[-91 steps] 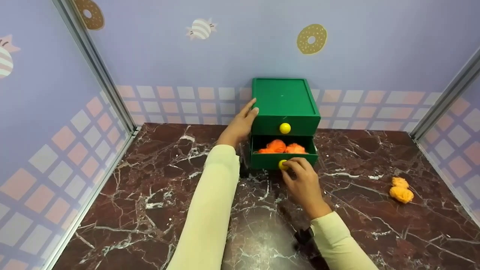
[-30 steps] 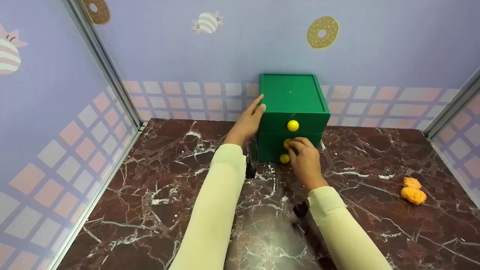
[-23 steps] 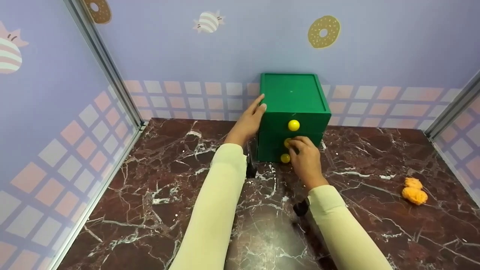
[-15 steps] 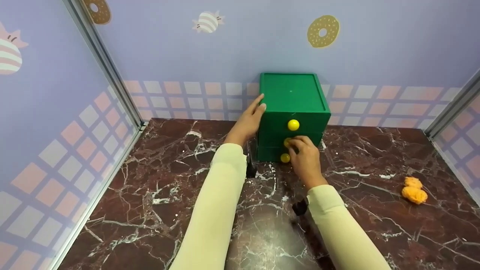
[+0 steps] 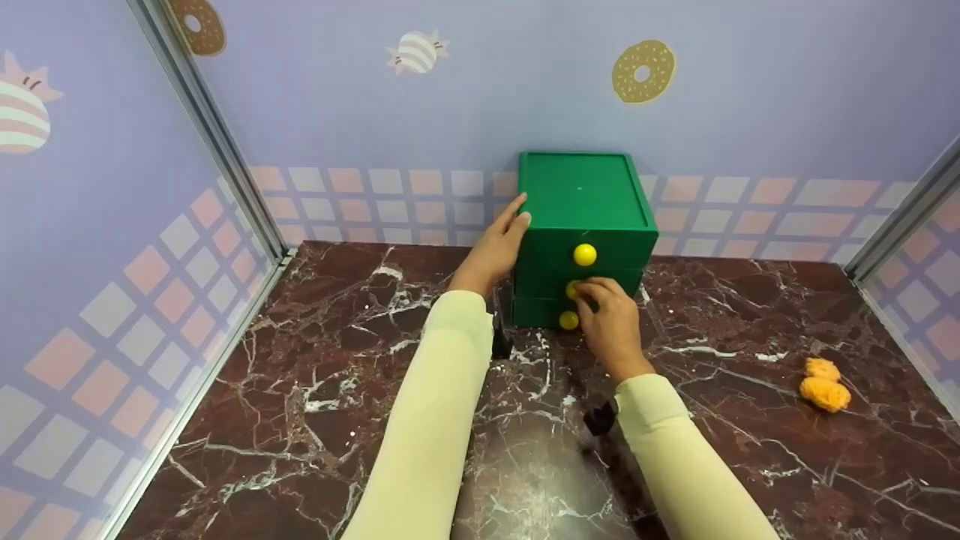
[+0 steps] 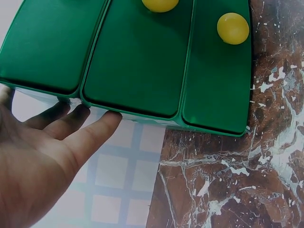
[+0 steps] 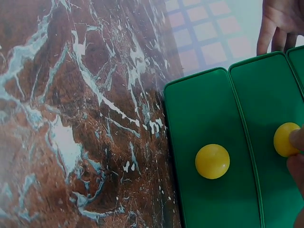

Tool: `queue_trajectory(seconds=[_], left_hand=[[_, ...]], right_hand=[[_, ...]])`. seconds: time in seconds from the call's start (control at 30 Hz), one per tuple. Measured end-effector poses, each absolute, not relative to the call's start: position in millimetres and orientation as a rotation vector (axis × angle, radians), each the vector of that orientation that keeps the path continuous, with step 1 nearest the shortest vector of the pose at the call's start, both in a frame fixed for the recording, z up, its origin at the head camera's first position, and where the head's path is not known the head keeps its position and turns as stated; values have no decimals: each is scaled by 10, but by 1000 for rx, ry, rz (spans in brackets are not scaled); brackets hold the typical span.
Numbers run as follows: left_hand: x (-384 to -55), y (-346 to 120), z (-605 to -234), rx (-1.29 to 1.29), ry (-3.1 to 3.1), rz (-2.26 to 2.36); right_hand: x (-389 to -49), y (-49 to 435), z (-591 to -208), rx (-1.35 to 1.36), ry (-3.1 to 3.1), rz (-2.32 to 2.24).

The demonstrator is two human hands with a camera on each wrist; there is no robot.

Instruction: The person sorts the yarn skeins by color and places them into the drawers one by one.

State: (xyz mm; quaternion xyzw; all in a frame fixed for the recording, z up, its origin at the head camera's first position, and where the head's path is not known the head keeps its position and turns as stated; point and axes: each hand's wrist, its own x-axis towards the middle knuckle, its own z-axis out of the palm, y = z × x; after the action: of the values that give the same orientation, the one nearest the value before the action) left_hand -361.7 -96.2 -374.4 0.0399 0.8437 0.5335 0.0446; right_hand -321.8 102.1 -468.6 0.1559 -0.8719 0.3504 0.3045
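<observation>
A green drawer unit [image 5: 585, 191] with three yellow-knobbed drawers stands against the back wall, its fronts all flush. My left hand [image 5: 491, 251] rests against the unit's left side; in the left wrist view its fingers [image 6: 95, 135] are extended and touch that side. Thumb and fingers of my right hand [image 5: 611, 322] pinch the middle knob [image 7: 286, 139]. Above it is the top knob [image 5: 585, 254], and below it the bottom knob [image 5: 569, 320], both untouched. What the drawers hold is hidden.
Two touching orange-yellow fluffy balls [image 5: 825, 386] lie on the dark red marbled tabletop [image 5: 315, 450], right of the unit. Patterned wall panels [image 5: 337, 97] enclose the back and both sides.
Three seconds ago the middle drawer stood pulled out, showing orange fluffy balls inside. My right hand has pushed it in by its knob. Over the last second both hands have stayed put.
</observation>
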Motion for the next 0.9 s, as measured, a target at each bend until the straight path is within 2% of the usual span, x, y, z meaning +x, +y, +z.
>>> queue_trajectory(seconds=[0.9], left_hand=[[-3614, -957, -3731, 127, 2547, 1625]], right_hand=[[-3147, 1104, -4954, 177, -2467, 1160]])
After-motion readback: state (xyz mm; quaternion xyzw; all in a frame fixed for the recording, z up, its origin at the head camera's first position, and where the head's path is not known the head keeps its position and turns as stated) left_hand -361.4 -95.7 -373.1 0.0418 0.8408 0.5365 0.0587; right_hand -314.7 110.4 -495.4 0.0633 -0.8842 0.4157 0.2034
